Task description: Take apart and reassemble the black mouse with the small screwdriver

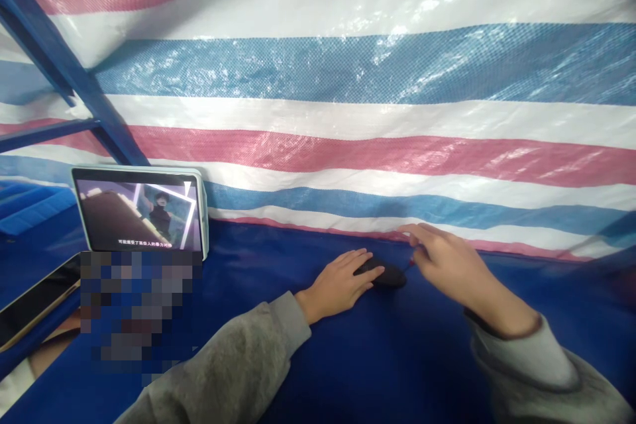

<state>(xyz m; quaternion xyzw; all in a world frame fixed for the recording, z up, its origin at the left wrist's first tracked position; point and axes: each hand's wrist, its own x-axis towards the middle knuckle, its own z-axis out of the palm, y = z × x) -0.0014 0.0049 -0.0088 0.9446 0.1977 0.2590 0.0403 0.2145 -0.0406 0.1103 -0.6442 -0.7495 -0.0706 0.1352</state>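
Observation:
A black computer mouse (390, 273) lies on the blue surface in the middle of the view. My left hand (340, 281) holds it from the left, its fingers bent over the mouse's top and near side and covering part of it. At the mouse's right end, my right hand (442, 262) is closed with thumb and fingers pinched. A thin object with a bit of red (411, 263) shows under those fingers and points towards the mouse. Most of it is hidden, so its kind cannot be told.
A tablet (139, 212) in a pale case stands at the left, playing a video. Near it lies a phone (42, 301), beside a blurred-out patch. Blue frame bars (74, 73) and a blue tray (34, 205) are further left. A striped tarpaulin (348, 66) hangs behind.

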